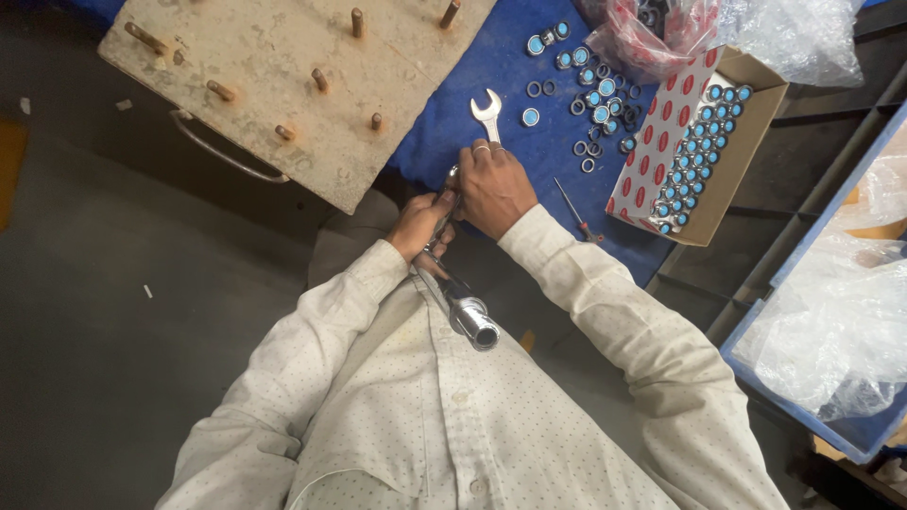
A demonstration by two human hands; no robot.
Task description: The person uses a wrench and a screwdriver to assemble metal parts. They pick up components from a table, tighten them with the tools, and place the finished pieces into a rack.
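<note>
My left hand (pixel 422 223) grips a long shiny metal rod (pixel 460 300) that ends in a thick chrome cylinder close to my chest. My right hand (pixel 492 184) is closed over the rod's far end at the edge of the blue table (pixel 453 123); what lies under its fingers is hidden. An open-end spanner (pixel 487 113) lies on the table just beyond my right hand's knuckles. Several small round bearings with blue faces (pixel 590 90) are scattered further right.
A cardboard box (pixel 746 142) with rows of blue-faced bearings stands at the right. A small screwdriver (pixel 574 212) lies beside it. A worn wooden board with metal pegs (pixel 283 85) is at the left. Plastic bags (pixel 794 33) sit top right, a blue crate (pixel 831 425) at right.
</note>
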